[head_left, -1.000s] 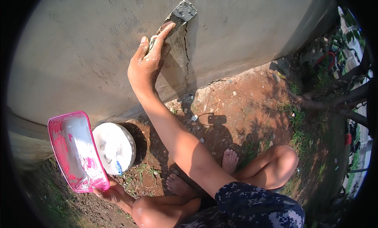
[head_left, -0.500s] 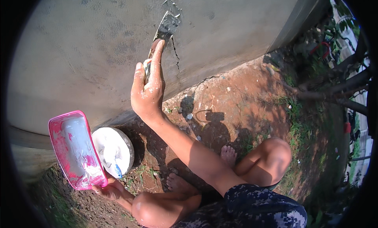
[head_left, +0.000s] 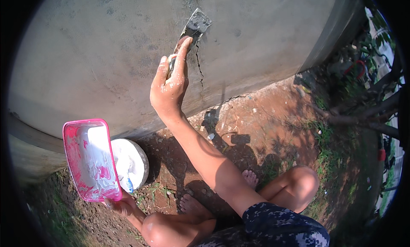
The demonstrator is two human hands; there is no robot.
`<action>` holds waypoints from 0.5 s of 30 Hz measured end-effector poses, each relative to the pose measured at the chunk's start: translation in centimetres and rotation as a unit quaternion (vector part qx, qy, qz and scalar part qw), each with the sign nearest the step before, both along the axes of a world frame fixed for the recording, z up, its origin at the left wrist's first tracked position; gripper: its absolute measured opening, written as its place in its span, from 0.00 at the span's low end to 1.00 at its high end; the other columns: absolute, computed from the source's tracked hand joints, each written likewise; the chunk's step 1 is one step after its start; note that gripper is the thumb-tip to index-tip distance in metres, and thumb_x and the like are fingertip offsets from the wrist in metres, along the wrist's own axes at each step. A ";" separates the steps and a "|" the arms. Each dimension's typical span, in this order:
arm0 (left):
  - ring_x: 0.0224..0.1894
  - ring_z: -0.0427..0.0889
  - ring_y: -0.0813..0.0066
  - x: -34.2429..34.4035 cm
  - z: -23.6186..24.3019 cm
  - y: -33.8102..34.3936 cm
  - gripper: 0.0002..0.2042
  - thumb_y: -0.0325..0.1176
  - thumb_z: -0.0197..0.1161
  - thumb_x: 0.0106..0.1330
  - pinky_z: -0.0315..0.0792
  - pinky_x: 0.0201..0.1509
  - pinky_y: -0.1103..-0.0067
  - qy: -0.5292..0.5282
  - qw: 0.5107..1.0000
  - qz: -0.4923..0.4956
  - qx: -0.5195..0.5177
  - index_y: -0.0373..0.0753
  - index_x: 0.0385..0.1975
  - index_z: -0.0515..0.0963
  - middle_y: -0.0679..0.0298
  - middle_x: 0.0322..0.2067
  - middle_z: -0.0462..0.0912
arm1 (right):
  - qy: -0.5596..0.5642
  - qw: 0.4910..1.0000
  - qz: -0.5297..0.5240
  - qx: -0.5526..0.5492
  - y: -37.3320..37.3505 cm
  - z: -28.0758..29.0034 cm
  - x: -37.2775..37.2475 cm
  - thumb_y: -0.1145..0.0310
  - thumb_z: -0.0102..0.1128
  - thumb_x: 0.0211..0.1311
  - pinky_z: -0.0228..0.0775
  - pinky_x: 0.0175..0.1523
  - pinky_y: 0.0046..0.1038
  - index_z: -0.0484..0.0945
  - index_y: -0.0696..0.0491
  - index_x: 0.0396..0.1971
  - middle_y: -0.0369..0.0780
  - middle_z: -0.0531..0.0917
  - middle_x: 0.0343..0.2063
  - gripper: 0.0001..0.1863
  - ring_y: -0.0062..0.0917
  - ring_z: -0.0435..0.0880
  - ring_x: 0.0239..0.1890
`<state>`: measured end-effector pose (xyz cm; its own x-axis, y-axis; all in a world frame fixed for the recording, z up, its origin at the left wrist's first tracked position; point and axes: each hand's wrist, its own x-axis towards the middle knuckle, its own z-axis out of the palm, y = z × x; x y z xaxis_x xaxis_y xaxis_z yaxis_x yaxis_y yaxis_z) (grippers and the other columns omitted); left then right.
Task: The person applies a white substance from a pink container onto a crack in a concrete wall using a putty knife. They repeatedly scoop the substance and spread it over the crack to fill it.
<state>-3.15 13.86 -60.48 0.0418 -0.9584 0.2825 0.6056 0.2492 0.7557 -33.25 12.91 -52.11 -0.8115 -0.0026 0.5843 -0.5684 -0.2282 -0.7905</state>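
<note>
My right hand [head_left: 171,82] grips a putty knife [head_left: 199,21] by its handle, mostly hidden in my fingers. Grey-white paste coats the blade, which lies at or very close to the grey wall [head_left: 265,38], beside the upper end of a dark crack [head_left: 199,63]. Above the blade, rough smeared marks show on the wall. Low on the left, my left hand [head_left: 121,205] holds a pink rectangular tub [head_left: 68,161] by its near lower corner, tilted so its inside shows. White paste [head_left: 96,140] is smeared inside it.
Behind the tub stands a round white bucket [head_left: 143,159] with white material and a blue-marked object [head_left: 130,185] on top. My bare feet [head_left: 194,206] rest on reddish soil below the wall. Branches [head_left: 367,114] and grass lie to the right.
The view has shifted slightly. My right hand and the putty knife have moved a little right, and the blade now sits below the smeared marks. My left hand still holds the tub.
</note>
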 end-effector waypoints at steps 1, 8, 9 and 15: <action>0.58 0.70 0.58 0.0 0.0 -0.1 0.38 0.45 0.66 0.56 0.61 0.66 0.62 -0.009 1.000 -0.002 -0.014 0.34 0.63 0.57 0.54 0.58 0.69 | -0.024 0.999 0.037 0.012 -0.1 0.3 -0.4 0.76 0.42 0.66 0.65 0.55 0.37 0.42 0.66 0.66 0.60 0.59 0.61 0.32 0.47 0.71 0.51; 0.58 0.70 0.58 0.2 -0.3 -0.4 0.36 0.46 0.63 0.58 0.61 0.66 0.61 0.018 0.998 -0.060 0.007 0.34 0.63 0.57 0.53 0.57 0.70 | 0.004 0.983 0.170 0.069 -0.8 0.1 2.6 0.78 0.42 0.65 0.65 0.56 0.37 0.40 0.65 0.67 0.58 0.56 0.64 0.33 0.49 0.68 0.56; 0.58 0.70 0.58 0.1 -0.5 -0.3 0.36 0.46 0.63 0.59 0.61 0.66 0.61 0.026 0.998 -0.059 0.001 0.34 0.63 0.58 0.53 0.57 0.70 | 0.029 0.991 0.129 0.038 -0.9 0.2 2.4 0.77 0.44 0.65 0.65 0.56 0.35 0.41 0.64 0.67 0.58 0.60 0.61 0.34 0.45 0.70 0.55; 0.58 0.70 0.59 0.5 -0.8 -0.5 0.34 0.46 0.62 0.59 0.60 0.66 0.63 0.011 1.000 -0.010 -0.006 0.33 0.62 0.60 0.53 0.58 0.69 | 0.060 0.998 0.017 0.003 -2.2 1.3 -1.2 0.78 0.43 0.65 0.67 0.52 0.36 0.41 0.63 0.67 0.60 0.65 0.57 0.34 0.45 0.74 0.47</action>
